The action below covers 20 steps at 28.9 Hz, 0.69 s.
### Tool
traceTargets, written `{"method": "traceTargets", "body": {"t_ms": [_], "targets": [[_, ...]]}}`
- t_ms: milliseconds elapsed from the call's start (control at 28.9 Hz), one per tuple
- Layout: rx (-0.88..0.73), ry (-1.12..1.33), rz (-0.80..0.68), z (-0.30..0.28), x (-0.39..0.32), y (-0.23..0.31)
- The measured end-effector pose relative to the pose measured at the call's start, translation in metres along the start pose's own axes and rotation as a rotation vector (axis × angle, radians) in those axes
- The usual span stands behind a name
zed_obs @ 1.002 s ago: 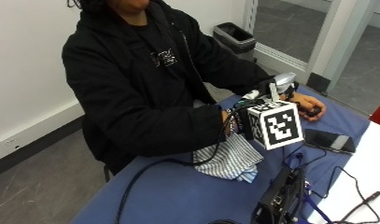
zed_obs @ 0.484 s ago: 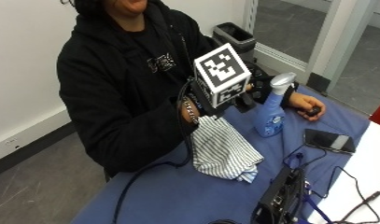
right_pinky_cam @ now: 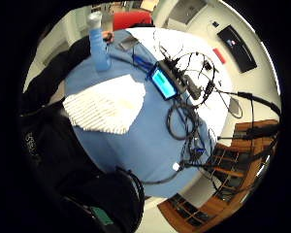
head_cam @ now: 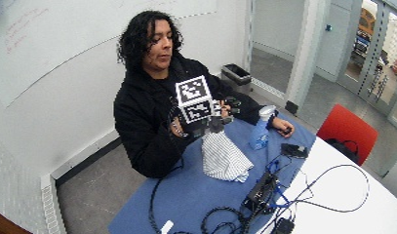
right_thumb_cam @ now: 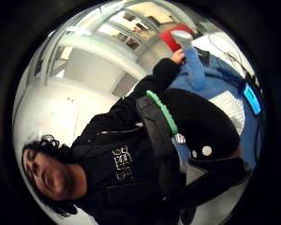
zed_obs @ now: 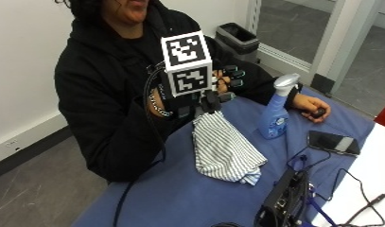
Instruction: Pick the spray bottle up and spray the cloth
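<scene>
My gloved right hand (zed_obs: pixel 222 86) is raised in front of the person's chest, above the near edge of the blue table (zed_obs: pixel 173 201). Its thumb and fingers pinch the top end of the blue-and-white striped cloth (zed_obs: pixel 226 149), which hangs down in a narrow peak and bunches on the table. The cloth (right_pinky_cam: pixel 106 104) shows pale below the palm. The blue spray bottle (zed_obs: pixel 275 113) with a white trigger head stands upright on the table beside the cloth, untouched. It also shows in the palm views as the bottle (right_pinky_cam: pixel 99 44) and the bottle (right_thumb_cam: pixel 192 63). The bare left hand (zed_obs: pixel 311 106) rests behind it.
A black phone (zed_obs: pixel 334 142) lies beyond the bottle. A black electronics box (zed_obs: pixel 283 201) with cables sits at the table's near right side. A white table (head_cam: pixel 354 204) adjoins the blue one. A bin (zed_obs: pixel 239 38) and a red chair (head_cam: pixel 344 129) stand off the table.
The gloved hand has risen from low over the cloth near the bottle up toward the person's chest. The cloth's top end has come up with it. The bottle has stayed put.
</scene>
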<state>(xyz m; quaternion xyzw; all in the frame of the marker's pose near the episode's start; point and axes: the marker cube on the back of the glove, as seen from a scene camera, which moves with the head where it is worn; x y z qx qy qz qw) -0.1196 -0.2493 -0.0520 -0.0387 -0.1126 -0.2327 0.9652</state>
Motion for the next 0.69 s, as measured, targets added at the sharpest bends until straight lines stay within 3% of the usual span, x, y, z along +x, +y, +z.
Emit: {"method": "traceTargets", "body": {"t_ms": [691], "targets": [[-0.056, 0.004, 0.047, -0.015, 0.008, 0.037]]}}
